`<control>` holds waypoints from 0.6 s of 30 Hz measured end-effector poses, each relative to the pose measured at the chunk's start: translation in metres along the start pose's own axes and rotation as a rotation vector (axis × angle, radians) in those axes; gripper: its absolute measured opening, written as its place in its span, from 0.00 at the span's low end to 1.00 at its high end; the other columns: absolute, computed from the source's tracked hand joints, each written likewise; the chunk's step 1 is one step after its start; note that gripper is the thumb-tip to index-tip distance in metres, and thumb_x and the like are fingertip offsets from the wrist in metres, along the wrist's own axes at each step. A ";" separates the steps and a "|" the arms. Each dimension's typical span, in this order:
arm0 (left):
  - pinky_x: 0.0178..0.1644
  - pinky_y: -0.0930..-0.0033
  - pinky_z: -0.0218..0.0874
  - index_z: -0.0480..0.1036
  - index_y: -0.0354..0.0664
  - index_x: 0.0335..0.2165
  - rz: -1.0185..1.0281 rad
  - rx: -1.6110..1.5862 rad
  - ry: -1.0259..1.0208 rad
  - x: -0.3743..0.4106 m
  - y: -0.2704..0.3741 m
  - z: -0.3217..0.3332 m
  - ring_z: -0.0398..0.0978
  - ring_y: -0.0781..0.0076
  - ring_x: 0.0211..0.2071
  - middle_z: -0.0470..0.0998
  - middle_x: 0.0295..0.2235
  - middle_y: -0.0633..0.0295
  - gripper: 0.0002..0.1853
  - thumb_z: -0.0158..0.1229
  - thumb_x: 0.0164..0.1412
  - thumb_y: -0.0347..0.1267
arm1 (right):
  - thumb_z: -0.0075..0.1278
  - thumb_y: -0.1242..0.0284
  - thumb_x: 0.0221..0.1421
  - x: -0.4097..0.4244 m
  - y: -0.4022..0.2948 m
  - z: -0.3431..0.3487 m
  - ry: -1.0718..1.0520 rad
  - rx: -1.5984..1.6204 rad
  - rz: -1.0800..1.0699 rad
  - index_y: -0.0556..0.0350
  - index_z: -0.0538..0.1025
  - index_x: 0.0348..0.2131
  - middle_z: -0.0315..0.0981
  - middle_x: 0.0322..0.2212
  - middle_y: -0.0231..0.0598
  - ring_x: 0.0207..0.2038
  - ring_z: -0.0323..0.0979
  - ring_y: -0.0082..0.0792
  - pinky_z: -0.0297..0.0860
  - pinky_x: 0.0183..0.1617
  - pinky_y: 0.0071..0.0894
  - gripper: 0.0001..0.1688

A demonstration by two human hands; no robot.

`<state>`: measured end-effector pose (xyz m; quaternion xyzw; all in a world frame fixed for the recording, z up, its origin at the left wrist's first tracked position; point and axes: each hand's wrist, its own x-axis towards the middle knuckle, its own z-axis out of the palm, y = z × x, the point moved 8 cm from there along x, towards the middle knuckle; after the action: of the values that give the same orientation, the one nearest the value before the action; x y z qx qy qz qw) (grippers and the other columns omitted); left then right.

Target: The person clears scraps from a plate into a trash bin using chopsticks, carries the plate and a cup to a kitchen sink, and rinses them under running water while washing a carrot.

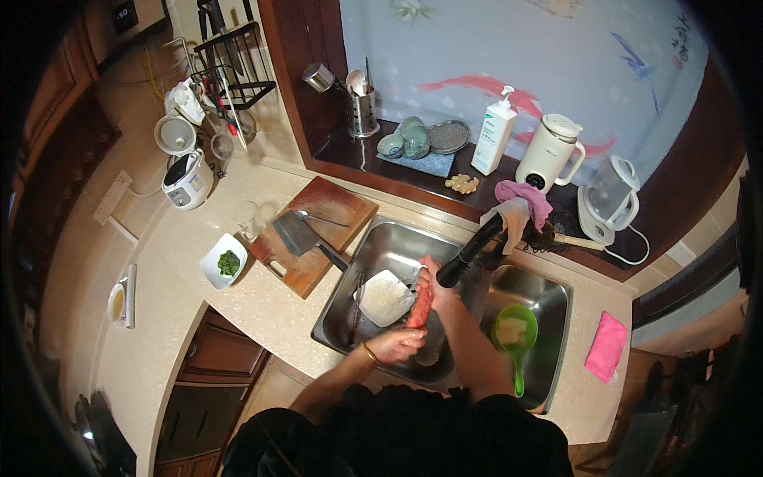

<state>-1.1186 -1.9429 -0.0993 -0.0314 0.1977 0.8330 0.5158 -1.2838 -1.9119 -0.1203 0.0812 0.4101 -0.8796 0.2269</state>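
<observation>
Over the left basin of a steel double sink point(459, 372), both my hands grip an orange-red carrot point(421, 308). My left hand point(400, 346), with a gold bangle at the wrist, closes around the near end. Higher up, under the black faucet point(471, 253), my right hand point(438, 286) wraps the far part. Beside the carrot in the basin sits a white square bowl point(384, 298) with something pale in it, perhaps water. A pair of chopsticks point(356, 307) leans along the basin's left side.
A cleaver point(296, 234) and a spoon point(322, 219) lie on a wooden cutting board point(351, 206), the cleaver's handle reaching over the sink rim. A bowl of chopped greens point(228, 262) stands left. In the right basin lies a green ladle point(516, 328); a pink cloth point(606, 347) is farther right.
</observation>
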 end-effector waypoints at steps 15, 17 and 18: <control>0.05 0.77 0.40 0.64 0.49 0.23 0.384 0.259 0.758 0.047 0.045 -0.091 0.54 0.77 0.04 0.63 0.10 0.68 0.21 0.33 0.59 0.51 | 0.43 0.52 0.52 -0.045 0.033 -0.039 0.405 -1.021 -0.843 0.60 0.66 0.38 0.71 0.25 0.39 0.28 0.70 0.31 0.67 0.34 0.30 0.28; 0.14 0.70 0.58 0.66 0.43 0.29 0.286 0.564 0.854 0.024 0.044 -0.138 0.67 0.68 0.13 0.69 0.17 0.59 0.23 0.31 0.61 0.47 | 0.44 0.56 0.53 -0.052 0.051 -0.014 0.215 -0.685 -0.241 0.60 0.65 0.41 0.71 0.29 0.41 0.34 0.69 0.30 0.65 0.39 0.26 0.26; 0.25 0.68 0.61 0.66 0.39 0.33 0.607 0.922 0.977 0.027 0.062 -0.123 0.69 0.64 0.22 0.70 0.23 0.55 0.25 0.29 0.61 0.47 | 0.44 0.56 0.53 -0.046 0.053 -0.022 0.202 -0.466 -0.156 0.61 0.65 0.40 0.71 0.28 0.41 0.33 0.69 0.29 0.65 0.39 0.26 0.26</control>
<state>-1.2034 -1.9888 -0.2009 -0.1229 0.7349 0.6625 0.0768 -1.2197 -1.9099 -0.1563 0.0823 0.6271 -0.7638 0.1292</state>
